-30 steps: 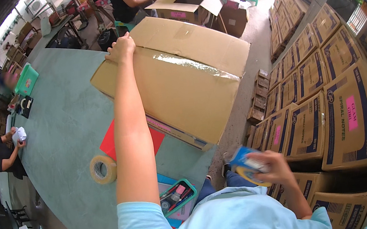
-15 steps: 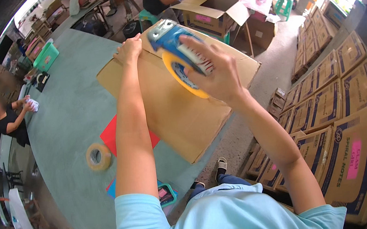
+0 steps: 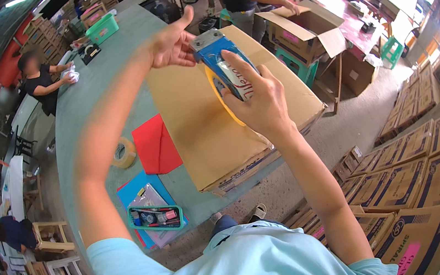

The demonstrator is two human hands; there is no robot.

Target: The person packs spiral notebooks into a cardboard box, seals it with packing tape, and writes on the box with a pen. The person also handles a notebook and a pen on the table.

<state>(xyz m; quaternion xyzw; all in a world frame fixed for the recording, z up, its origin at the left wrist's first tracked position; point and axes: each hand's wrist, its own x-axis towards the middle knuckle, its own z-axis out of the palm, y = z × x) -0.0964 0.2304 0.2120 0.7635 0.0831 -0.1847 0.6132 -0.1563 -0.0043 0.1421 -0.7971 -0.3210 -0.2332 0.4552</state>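
Observation:
My right hand grips a blue handheld tape dispenser with a yellow ring at its side. It is held above the closed top of a brown cardboard box, which rests on the grey-green table. Beside the dispenser's metal head is my left hand, empty, thumb raised and fingers stretched out. Whether its fingertips touch the dispenser I cannot tell. My left forearm is blurred by motion.
Left of the box lie red paper, a tape roll, and a teal tray of small supplies. Printed cartons are stacked at right. Co-workers stand at the far left and beyond the box, one by an open carton.
My left hand has come off the box's far edge and opened beside the dispenser. My right hand still holds the dispenser. The view has shifted, showing more of the box and the teal tray.

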